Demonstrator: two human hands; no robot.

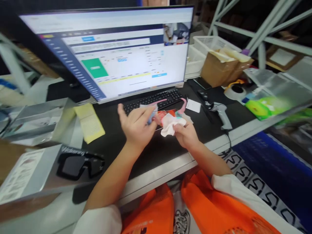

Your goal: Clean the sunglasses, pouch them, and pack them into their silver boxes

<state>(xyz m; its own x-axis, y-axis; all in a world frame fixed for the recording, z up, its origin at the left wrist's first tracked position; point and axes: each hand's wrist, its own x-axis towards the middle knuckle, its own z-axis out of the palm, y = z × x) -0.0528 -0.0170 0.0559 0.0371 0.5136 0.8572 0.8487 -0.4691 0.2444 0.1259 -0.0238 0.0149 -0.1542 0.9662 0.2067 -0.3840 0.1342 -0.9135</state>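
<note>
Over the black desk mat [114, 136], in front of the keyboard [156, 99], my two hands meet around a small pair of glasses [168, 113] with a pink frame and orange-red lenses. My left hand [136, 126] grips the left side of the glasses, fingers curled. My right hand [186, 133] pinches a white cloth [169, 125] against the glasses. One pink temple arm [183, 105] sticks up to the right. A clear wrapper seems to lie under them, blurred.
A large monitor [117, 52] stands behind the keyboard. A yellow note pad [89, 122] lies left; black sunglasses [78, 165] rest on a grey box [31, 175]. A barcode scanner [220, 113], tape roll [235, 91], cardboard box [219, 66] and green packet [265, 105] sit right.
</note>
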